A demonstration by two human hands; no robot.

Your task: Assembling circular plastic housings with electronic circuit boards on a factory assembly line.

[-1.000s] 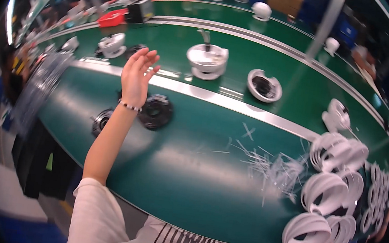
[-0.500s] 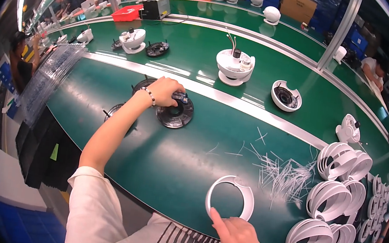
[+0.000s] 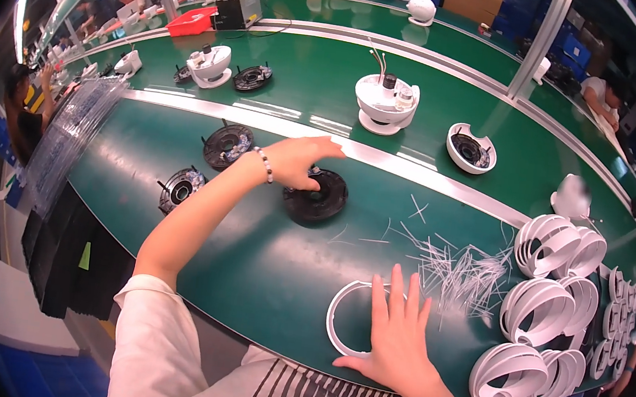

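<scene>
Plastic shapes fill my head view: a slim, smooth white ring (image 3: pixel 331 322) lies at five o'clock, partly covered by my right hand (image 3: pixel 402 341), its fingers splayed and not gripping. At centre, my left hand (image 3: pixel 298 165) reaches over a round black disc (image 3: pixel 324 212), thumb near its middle hole; I can't tell whether it grips. Thin white strips (image 3: pixel 458 277) tangle at four o'clock, just before nested rings (image 3: pixel 510 314). A metal rail (image 3: pixel 430 178) borders the worktop (image 3: pixel 260 294) from ten to three; bare green surface opens at seven.
</scene>
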